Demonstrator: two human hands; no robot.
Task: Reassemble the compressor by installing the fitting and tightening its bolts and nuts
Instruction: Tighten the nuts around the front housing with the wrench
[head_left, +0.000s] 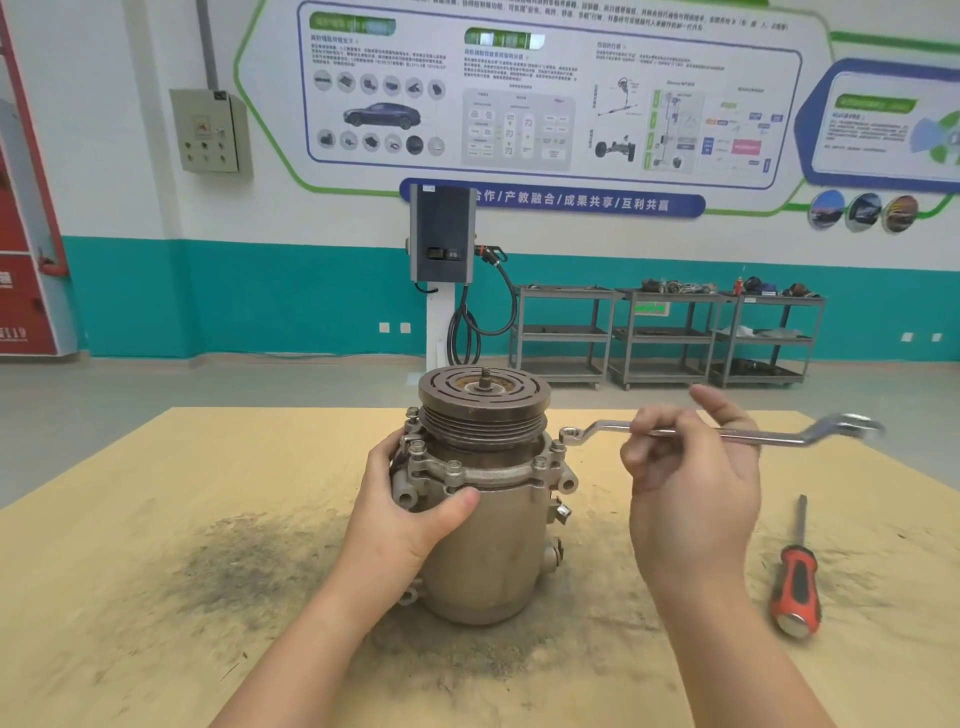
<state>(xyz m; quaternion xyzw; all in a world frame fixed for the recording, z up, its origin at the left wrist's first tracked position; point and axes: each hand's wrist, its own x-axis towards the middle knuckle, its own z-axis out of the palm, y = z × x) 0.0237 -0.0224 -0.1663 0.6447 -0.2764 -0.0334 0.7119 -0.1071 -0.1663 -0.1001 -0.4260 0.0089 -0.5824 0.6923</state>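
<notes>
on table — left grip (410, 512) clasps compressor (485, 499) | right grip (691, 467) pinches wrench (602, 428) beside it

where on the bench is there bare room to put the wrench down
Bare wood lies left of the compressor out to the table edge, and between compressor and screwdriver under the right hand. The sooty patch in front is grimy.

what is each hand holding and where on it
Left hand grips the upright metal compressor at its flange; right hand holds the silver ring spanner mid-shaft.
</notes>
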